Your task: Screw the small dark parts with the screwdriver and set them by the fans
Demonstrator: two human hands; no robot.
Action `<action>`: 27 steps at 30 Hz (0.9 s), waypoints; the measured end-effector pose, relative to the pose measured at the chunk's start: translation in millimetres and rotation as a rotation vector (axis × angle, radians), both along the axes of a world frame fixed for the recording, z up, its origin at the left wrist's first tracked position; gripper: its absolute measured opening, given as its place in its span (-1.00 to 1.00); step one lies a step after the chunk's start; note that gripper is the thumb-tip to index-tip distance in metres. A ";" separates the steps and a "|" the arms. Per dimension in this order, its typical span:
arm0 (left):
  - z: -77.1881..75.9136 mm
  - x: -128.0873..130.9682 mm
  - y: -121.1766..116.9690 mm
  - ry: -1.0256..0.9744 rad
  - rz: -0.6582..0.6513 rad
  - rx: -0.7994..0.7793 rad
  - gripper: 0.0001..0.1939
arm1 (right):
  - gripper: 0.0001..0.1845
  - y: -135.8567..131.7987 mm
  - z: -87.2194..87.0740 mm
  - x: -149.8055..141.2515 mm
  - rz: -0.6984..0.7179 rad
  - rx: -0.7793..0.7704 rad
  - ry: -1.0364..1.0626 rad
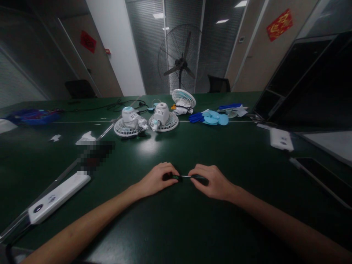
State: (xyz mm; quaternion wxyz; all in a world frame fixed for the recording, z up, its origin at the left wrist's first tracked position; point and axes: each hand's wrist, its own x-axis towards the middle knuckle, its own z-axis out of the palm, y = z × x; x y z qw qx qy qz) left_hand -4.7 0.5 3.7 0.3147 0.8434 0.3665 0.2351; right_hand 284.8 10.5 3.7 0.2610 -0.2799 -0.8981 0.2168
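Green tabletop (148,234) fills the lower frame; white fan units (128,130) sit around upper centre. From my remote post, I see both task items just below centre: the left hand (158,179) pinches a small dark piece (175,177), fingers nearly closed; the right hand (213,182) is curled around a screwdriver (202,180). I judge the piece light, stiff, perhaps slippery: grip its sides, and the screwdriver's handle.

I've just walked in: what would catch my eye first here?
Probably the middle foreground, where the right grip holds a dark-handled tool whose thin metal shaft points at a small dark piece in the left grip. Farther back on the green table sit three white fan units. Beyond the table's far edge stands a big caged fan.
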 end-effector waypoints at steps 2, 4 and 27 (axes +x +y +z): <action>0.1 -1.6 0.7 -0.004 -0.003 0.006 -0.82 | -0.82 -0.2 0.0 -0.2 -0.006 0.014 0.005; 0.0 -2.1 1.3 -0.003 -0.005 0.011 -0.82 | -0.82 -0.2 0.3 -0.8 0.007 0.019 -0.002; -2.6 0.6 2.3 0.022 -0.048 0.070 -0.82 | -0.77 -1.6 1.3 -5.9 0.064 0.100 -0.112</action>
